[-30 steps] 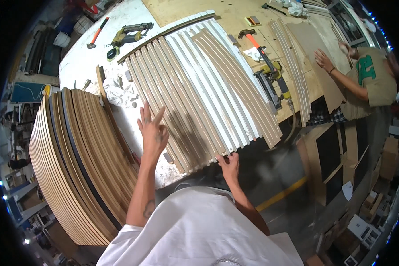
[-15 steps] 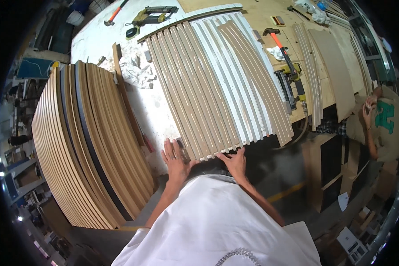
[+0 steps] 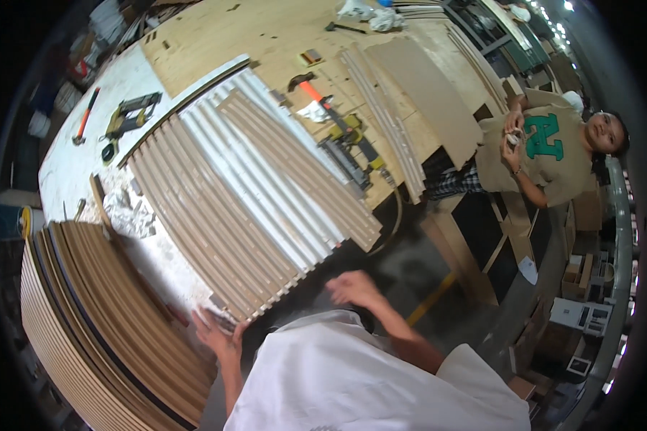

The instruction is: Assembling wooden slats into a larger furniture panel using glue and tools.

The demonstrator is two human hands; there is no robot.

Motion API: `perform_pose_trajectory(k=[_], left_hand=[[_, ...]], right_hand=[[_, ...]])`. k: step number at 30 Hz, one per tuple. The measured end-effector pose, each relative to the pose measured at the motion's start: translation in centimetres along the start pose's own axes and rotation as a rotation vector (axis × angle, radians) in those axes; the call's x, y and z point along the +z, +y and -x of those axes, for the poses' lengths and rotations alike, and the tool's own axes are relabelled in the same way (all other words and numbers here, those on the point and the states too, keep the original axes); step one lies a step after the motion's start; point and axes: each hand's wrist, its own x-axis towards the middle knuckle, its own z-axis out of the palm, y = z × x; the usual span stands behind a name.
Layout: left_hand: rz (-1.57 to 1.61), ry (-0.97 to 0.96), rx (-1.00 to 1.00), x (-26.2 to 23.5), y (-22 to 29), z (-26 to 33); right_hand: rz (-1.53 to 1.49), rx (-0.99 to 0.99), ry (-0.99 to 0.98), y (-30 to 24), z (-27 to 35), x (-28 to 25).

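Note:
A panel of long brown slats point(image 3: 201, 208) lies on the workbench, pale lines running along the slats. Its right part shows white strips point(image 3: 255, 179), and a group of brown slats point(image 3: 302, 165) lies at a slant over them. At the panel's near left corner is my left hand point(image 3: 219, 337), fingers spread, thumb by the near edge; it seems to touch the corner. My right hand point(image 3: 356, 289) hovers off the near edge, apart from the panel. Motion smears its fingers, and nothing held shows in it.
Stacked slatted panels point(image 3: 108, 323) stand at the left. A nail gun point(image 3: 131, 118) and a hammer point(image 3: 86, 115) lie far left; another hammer point(image 3: 310, 87) and nail gun point(image 3: 352, 147) with a hose lie right of the panel. A co-worker point(image 3: 546, 144) stands at the right, hands together.
My right hand has lifted off the panel's near edge. My left hand stays by the near left corner. The view has turned to the right, bringing more of the co-worker into sight.

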Motion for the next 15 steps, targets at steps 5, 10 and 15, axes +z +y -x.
perform_pose_trajectory(k=[5,10,15], left_hand=[[0.16,0.349,-0.156,0.4,1.5,-1.0],[0.21,0.241,-0.277,-1.9,13.2,-4.9],[0.484,0.172,-0.217,0.3,20.1,-6.5]], right_hand=[[-0.065,-0.363,0.989,4.9,-7.2,-19.8],[-0.698,-0.311,0.501,2.9,-10.6,-26.9],[-0.96,-0.277,0.2,1.2,-8.0,-27.0]])
